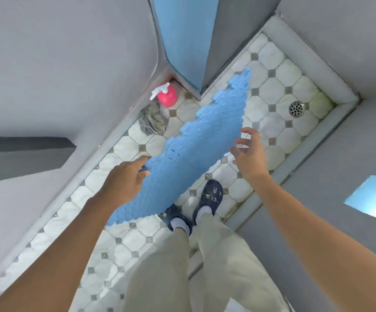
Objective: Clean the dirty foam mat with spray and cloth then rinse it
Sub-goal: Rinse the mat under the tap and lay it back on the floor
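Over the white octagon-tiled floor of a grey-walled wet area, you hold a light blue foam mat with jagged interlocking edges. It hangs in the air and runs as a long tilted sheet from just above your feet toward the far corner.

Your left hand grips the mat at its near left edge. The thumb lies on the upper face and the fingers curl around the edge, clamped on the foam.

Your right hand sits at the mat's right edge, palm toward it, with the fingers spread apart and holding nothing. The hand is blurred, so you cannot tell whether the fingertips touch the foam or stand just off it.

A red round-bodied plastic spray bottle with a white trigger head stands upright on the floor against the left wall, near the far corner. A crumpled grey-brown cloth lies on the tiles just beside the bottle, on the nearer side. Both are clear of the mat and of your hands.

A round metal drain with perforated holes is set in the floor to the right, well apart from the mat.

Your feet, in dark blue clogs and light socks below beige trousers, stand on the tiles beneath the mat's near end.
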